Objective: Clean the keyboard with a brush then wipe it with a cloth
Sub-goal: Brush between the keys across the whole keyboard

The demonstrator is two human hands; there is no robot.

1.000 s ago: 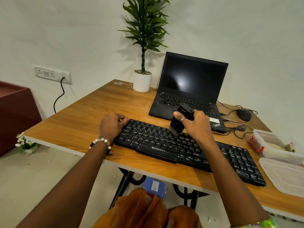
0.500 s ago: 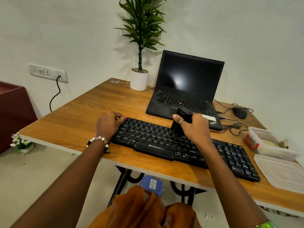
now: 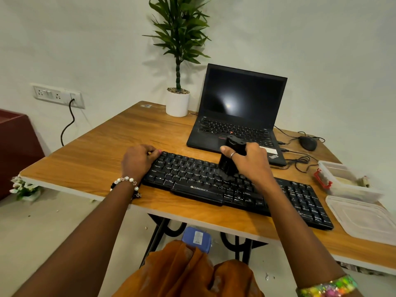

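A black keyboard point(image 3: 192, 179) lies across the front of the wooden table point(image 3: 102, 159). My right hand point(image 3: 250, 163) grips a black brush point(image 3: 230, 159) held upright, bristles down on the keys near the keyboard's middle. My left hand point(image 3: 137, 161) rests on the keyboard's left end, fingers curled over its top corner and holding it steady. No cloth is visible.
An open black laptop point(image 3: 240, 116) stands just behind the keyboard, a potted plant point(image 3: 177, 101) to its left. A mouse point(image 3: 308, 142) with tangled cables lies at the back right. A clear plastic box point(image 3: 345, 179) and its lid point(image 3: 364, 217) sit at the right edge.
The brush has swept down and slightly left over the middle keys, bristles now pressed on them. My left hand has stayed at the keyboard's left end. The camera view shifted a little.
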